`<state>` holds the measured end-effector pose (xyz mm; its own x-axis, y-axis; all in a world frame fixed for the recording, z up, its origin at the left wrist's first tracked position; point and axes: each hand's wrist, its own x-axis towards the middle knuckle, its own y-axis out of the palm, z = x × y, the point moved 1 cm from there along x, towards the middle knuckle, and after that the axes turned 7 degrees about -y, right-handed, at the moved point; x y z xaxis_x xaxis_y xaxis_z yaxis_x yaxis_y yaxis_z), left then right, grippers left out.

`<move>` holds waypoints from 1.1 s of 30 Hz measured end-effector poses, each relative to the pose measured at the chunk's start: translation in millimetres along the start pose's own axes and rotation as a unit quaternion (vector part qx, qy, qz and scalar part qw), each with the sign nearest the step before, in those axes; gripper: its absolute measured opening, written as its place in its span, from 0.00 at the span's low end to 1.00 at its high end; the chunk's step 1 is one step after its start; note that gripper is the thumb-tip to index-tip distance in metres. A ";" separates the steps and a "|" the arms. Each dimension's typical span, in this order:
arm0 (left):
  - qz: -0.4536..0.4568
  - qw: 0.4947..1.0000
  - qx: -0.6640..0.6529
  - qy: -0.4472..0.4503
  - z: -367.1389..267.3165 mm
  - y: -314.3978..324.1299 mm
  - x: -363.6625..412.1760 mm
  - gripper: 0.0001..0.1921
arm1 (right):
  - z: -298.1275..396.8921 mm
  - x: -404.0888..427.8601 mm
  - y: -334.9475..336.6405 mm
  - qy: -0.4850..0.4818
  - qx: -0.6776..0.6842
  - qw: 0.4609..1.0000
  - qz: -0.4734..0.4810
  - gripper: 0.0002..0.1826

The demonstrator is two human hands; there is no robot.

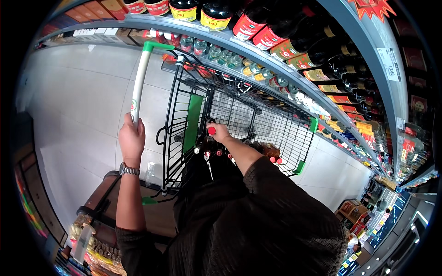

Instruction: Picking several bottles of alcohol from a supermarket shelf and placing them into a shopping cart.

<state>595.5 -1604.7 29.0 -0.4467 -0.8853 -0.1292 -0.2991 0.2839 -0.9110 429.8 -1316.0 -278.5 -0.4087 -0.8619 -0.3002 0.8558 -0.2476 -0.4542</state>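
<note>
My left hand (132, 138) grips the white push handle (141, 79) of a black wire shopping cart (291, 138). Over the cart's basket, my right hand (219, 132) is closed around the neck of a dark bottle with a red cap (211, 130). Beside that hand, several dark bottles with red or pale caps (219, 152) stand in a row in the cart. More red-capped bottles (272, 151) are grouped farther right in the basket. The lower part of the held bottle is hidden, so its contact with the basket cannot be told.
Store shelves (221, 38) packed with labelled bottles curve along the cart's far side. A brown display stand (152, 210) and a bin of packaged snacks (103, 255) are close at the lower left. Pale floor tiles (83, 89) extend left of the cart. A person (353, 243) appears far off at lower right.
</note>
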 end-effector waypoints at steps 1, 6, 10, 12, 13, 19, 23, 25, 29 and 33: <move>0.001 1.000 0.000 0.002 -0.3 0.4 -0.3 0.13 | -0.2 1.4 1.8 0.024 0.004 1.000 0.019 0.23; 0.018 1.000 -0.005 -0.021 2.1 1.5 -2.1 0.13 | 7.0 4.9 12.7 -0.021 -0.012 0.999 0.048 0.23; 0.007 1.000 -0.003 0.010 6.3 9.0 1.3 0.13 | 8.8 8.8 15.3 0.015 0.005 0.998 0.054 0.29; 0.020 1.000 0.006 -0.004 3.6 8.1 2.2 0.13 | 14.8 8.8 14.3 0.022 -0.008 0.999 0.039 0.39; 0.011 1.000 -0.001 0.014 -3.5 7.1 2.7 0.13 | 14.7 7.5 9.8 0.039 0.032 0.999 0.011 0.38; -0.050 0.994 -0.014 0.097 15.4 17.1 1.7 0.14 | 25.0 -46.4 -115.2 -0.031 0.155 0.925 -0.345 0.22; -0.045 0.995 -0.016 0.085 39.1 21.7 -3.7 0.13 | 12.0 -134.9 -306.2 -0.060 0.231 0.764 -0.600 0.06; -0.033 0.996 -0.023 0.077 36.2 24.4 1.9 0.13 | 14.6 -190.3 -419.6 -0.109 0.075 0.678 -0.723 0.08; -0.036 0.997 0.008 0.062 27.1 26.4 5.0 0.15 | -19.9 -266.3 -599.6 -0.052 0.115 0.579 -0.806 0.18; -0.060 0.994 0.059 0.062 36.7 27.6 3.1 0.16 | -13.9 -259.0 -689.2 0.047 0.083 0.575 -0.813 0.32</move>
<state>616.8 -1613.1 -10.9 -0.5166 -0.8558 0.0268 -0.2595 0.1267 -0.9574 -58.6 -916.0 100.6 -0.7197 0.5938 0.3598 -0.6655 -0.7377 -0.1136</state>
